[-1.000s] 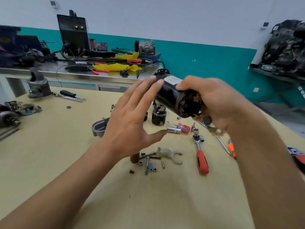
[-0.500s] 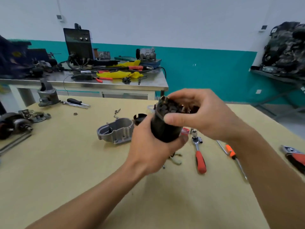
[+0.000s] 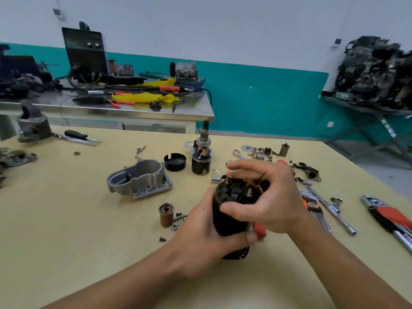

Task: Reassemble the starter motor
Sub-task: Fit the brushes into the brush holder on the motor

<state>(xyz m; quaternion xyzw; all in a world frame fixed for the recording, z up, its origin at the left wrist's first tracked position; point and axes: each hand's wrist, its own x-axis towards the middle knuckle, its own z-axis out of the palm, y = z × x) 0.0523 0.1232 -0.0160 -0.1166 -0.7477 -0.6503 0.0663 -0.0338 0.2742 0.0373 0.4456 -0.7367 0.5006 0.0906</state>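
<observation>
We hold the black starter motor body [image 3: 225, 219] upright between our hands, left hand [image 3: 205, 237] curled tight round its lower side, right hand [image 3: 274, 204] pinching its open top, thumb in front, fingers arched over the copper brushes [image 3: 249, 192].

The light is bright and even, and it seems to come from above. The left hand [image 3: 207, 239] and the right hand [image 3: 272, 204] throw only a faint, soft shadow on the yellow counter [image 3: 66, 219] just under them. The black motor body [image 3: 225, 219] they hold is so dark that little detail shows. Behind them the steel counter [image 3: 133, 111] shines pale. Far to their right the dark pile [image 3: 379, 70] is smeared, and lines bend at the edges.
</observation>
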